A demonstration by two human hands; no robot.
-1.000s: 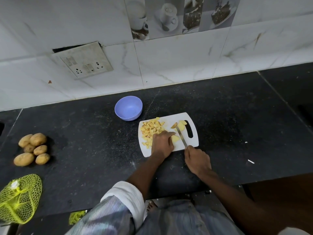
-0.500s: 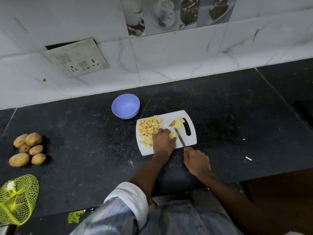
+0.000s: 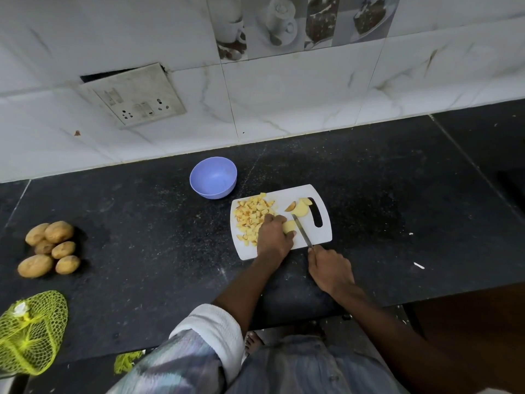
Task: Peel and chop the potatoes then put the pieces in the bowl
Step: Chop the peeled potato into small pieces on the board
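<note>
The potato piece (image 3: pixel 289 226) lies on the white cutting board (image 3: pixel 318 237). Your left hand (image 3: pixel 274 236) curls over it and pins it down so it cannot slip. Your right hand (image 3: pixel 331 270) grips the knife (image 3: pixel 301 231), blade beside the piece. Cut cubes (image 3: pixel 252 216) sit on the board's left side. The purple bowl (image 3: pixel 213 177) waits just behind the board, looking empty. Unpeeled potatoes (image 3: pixel 49 248) lie far left of the board.

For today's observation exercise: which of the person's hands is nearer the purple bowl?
Left. The left hand rests on the cutting board just below the purple bowl; the right hand sits off the board, farther away.
</note>
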